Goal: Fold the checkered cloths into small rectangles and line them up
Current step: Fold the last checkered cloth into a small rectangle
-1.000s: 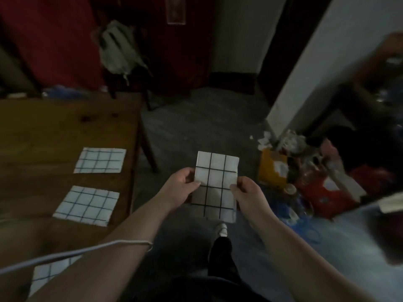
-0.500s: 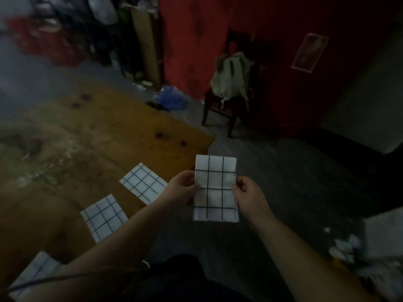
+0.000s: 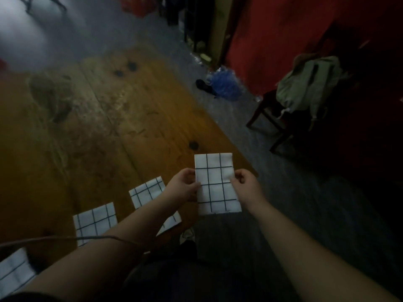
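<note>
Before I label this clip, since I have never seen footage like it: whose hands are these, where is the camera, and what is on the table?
No machine here: a person wears a camera on the head, looking forward and down at their own arms. The left hand and right hand pinch the side edges of a folded checkered cloth, held up in the air. Three more lie in a row on the wooden table: the far cloth, the middle cloth and the near cloth, cut off by the picture's edge.
</note>
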`<state>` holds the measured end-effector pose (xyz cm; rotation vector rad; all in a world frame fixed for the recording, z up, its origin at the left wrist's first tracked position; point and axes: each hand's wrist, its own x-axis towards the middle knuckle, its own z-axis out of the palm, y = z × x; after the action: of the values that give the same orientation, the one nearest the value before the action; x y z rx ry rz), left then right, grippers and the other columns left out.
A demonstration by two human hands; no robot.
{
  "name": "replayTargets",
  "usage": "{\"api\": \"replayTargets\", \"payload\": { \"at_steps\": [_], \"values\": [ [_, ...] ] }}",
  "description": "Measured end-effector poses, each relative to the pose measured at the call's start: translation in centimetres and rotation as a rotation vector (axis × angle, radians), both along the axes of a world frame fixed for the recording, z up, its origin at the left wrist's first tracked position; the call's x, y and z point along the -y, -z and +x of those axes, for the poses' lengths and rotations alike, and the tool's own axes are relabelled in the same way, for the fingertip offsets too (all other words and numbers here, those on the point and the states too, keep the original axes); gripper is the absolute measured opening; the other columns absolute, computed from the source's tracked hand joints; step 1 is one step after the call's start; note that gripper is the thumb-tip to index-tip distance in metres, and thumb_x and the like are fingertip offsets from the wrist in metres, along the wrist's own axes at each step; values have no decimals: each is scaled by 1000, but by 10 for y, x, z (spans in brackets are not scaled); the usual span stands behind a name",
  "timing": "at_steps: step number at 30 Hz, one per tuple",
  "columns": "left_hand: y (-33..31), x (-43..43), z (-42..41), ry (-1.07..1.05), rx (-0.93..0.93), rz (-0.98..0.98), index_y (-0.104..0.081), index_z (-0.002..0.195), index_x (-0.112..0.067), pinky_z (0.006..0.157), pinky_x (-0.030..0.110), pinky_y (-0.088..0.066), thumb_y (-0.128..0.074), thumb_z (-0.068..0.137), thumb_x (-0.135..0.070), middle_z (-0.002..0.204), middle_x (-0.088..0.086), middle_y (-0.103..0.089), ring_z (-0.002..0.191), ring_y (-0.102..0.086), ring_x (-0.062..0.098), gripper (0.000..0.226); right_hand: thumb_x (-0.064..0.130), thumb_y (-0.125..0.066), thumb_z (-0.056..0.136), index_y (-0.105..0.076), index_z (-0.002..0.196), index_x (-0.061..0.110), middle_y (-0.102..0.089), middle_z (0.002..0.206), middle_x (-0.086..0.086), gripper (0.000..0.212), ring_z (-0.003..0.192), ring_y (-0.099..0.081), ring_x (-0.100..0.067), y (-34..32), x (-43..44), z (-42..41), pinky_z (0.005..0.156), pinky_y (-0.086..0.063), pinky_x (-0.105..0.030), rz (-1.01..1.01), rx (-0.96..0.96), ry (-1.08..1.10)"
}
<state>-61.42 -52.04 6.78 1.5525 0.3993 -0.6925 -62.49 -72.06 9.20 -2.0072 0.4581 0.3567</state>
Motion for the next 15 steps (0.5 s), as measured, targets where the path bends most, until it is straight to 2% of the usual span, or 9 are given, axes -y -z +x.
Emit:
{"api": "replayTargets", "payload": {
  "at_steps": [3, 6, 9, 15],
  "values": [
    [22, -4, 26, -49, -57, 23, -56, 124, -27, 89, 49, -62, -67, 95, -12, 122, 3, -66, 107, -70, 23, 34, 21, -58, 101, -55, 97, 34, -66, 101, 1, 13, 90, -67, -16, 17, -2, 41, 75, -58, -35, -16, -75, -81],
    [43, -4, 38, -95, -126, 77, -54, 131, -24, 87, 48, -63, -68, 95, -14, 121, 3, -65, 105, -70, 23, 40, 19, -56, 101, -56, 108, 28, -65, 103, 2, 11, 91, -66, -15, 38, -4, 71, 73, -57, -33, -50, -142, -166],
    [61, 2, 44, -130, -152, 144, -51, 136, -23, 85, 42, -63, -67, 96, -16, 116, 0, -65, 102, -69, 20, 43, 19, -56, 102, -55, 112, 27, -63, 101, 5, 13, 93, -64, -15, 56, -4, 96, 79, -58, -37, -78, -201, -249],
    [81, 14, 52, -245, -193, 280, -50, 138, -26, 79, 33, -60, -68, 96, -19, 107, -7, -63, 94, -65, 9, 46, 22, -55, 102, -55, 119, 28, -60, 98, 11, 18, 88, -60, -5, 85, 1, 131, 68, -51, -26, -156, -250, -476]
  ]
}}
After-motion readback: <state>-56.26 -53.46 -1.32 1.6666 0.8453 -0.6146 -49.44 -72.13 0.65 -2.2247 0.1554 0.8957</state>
